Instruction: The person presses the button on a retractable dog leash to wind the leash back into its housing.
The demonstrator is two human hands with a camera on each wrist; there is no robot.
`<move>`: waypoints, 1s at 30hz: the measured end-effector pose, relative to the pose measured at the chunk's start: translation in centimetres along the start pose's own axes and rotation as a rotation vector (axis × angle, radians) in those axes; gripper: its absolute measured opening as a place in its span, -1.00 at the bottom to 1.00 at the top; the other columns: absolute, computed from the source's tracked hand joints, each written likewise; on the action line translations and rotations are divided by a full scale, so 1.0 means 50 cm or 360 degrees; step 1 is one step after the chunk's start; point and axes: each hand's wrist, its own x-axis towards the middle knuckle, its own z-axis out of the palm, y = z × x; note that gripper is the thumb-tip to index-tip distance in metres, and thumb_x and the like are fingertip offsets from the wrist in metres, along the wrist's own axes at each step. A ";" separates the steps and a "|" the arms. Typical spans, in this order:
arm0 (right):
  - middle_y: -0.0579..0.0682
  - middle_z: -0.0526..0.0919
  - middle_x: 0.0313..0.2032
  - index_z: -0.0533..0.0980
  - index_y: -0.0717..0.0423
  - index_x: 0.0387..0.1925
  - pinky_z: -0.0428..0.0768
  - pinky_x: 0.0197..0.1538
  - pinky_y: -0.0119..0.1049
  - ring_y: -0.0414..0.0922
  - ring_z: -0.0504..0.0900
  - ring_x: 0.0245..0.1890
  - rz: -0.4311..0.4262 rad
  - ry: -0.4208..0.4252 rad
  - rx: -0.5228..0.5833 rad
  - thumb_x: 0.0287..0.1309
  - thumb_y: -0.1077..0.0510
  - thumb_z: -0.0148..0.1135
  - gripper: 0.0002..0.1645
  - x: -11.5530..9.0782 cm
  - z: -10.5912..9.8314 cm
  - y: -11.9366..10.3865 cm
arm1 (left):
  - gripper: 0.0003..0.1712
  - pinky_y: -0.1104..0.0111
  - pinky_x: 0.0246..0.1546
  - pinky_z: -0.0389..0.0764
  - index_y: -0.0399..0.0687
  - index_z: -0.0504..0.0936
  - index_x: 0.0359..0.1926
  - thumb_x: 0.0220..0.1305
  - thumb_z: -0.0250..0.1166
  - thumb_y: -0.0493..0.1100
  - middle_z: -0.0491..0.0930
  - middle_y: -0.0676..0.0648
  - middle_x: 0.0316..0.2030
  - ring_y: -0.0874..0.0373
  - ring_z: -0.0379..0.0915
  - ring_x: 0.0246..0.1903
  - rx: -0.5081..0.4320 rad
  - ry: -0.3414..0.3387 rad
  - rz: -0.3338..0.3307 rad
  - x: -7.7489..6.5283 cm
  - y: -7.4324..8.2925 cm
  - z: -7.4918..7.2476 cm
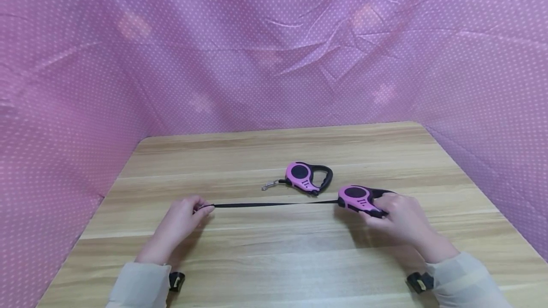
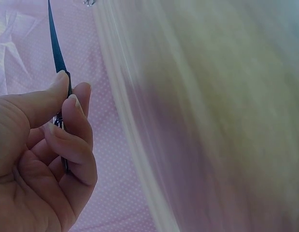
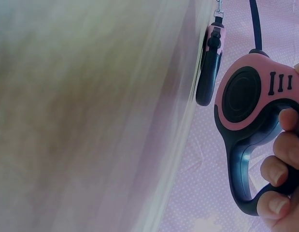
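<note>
My right hand (image 1: pixel 404 215) grips the black handle of a pink-and-black retractable dog leash (image 1: pixel 355 193). In the right wrist view the fingers (image 3: pixel 287 150) curl through the handle's loop. From the casing a black strap (image 1: pixel 265 205) runs straight and level to the left. At its far end my left hand (image 1: pixel 180 220) pinches the strap between thumb and fingers. The left wrist view shows the metal clip (image 2: pixel 59 122) partly hidden inside those fingers. Just behind the strap lies a second leash (image 1: pixel 301 177) of the same kind, its silver clip (image 1: pixel 269 185) pointing left.
The wood-grain table (image 1: pixel 274 265) fills the area under both hands. Pink dotted cloth (image 1: pixel 274 51) hangs at the back and along both sides. A black wrist device (image 1: pixel 176 281) shows beside the left sleeve, and another (image 1: pixel 419 282) beside the right one.
</note>
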 end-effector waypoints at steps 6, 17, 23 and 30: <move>-0.29 0.35 -0.68 0.24 -0.20 -0.74 0.15 -0.60 -0.50 -0.38 0.18 -0.64 -0.0001 0.0017 0.0009 -0.19 -0.11 0.44 -0.51 0.002 0.001 -0.002 | -0.77 0.14 -0.18 0.60 -0.11 0.67 -0.18 0.39 0.25 -0.03 0.69 -0.01 -0.32 0.16 0.53 -0.34 -0.0004 -0.0026 -0.0031 0.000 0.003 0.000; -0.28 0.37 -0.68 0.25 -0.19 -0.75 0.16 -0.61 -0.49 -0.38 0.19 -0.64 -0.0003 0.0032 0.0023 -0.19 -0.11 0.44 -0.52 0.007 0.001 -0.004 | -0.74 0.14 -0.16 0.60 -0.11 0.67 -0.15 0.40 0.24 -0.01 0.69 -0.02 -0.30 0.15 0.53 -0.31 -0.0017 -0.0044 -0.0042 -0.001 0.008 0.002; -0.28 0.38 -0.68 0.24 -0.19 -0.75 0.17 -0.60 -0.49 -0.37 0.20 -0.64 -0.0004 0.0021 0.0034 -0.15 -0.13 0.42 -0.51 0.007 0.002 -0.006 | -0.73 0.15 -0.16 0.61 -0.11 0.66 -0.14 0.41 0.23 -0.01 0.68 -0.02 -0.30 0.16 0.54 -0.32 -0.0028 -0.0050 -0.0034 0.002 0.012 0.005; -0.28 0.39 -0.67 0.25 -0.19 -0.75 0.21 -0.61 -0.49 -0.39 0.21 -0.63 -0.0017 0.0022 0.0048 -0.14 -0.14 0.42 -0.51 0.008 0.004 -0.008 | -0.74 0.14 -0.13 0.61 -0.09 0.66 -0.12 0.41 0.23 0.00 0.69 -0.01 -0.27 0.16 0.54 -0.28 -0.0052 -0.0068 -0.0039 0.004 0.016 0.009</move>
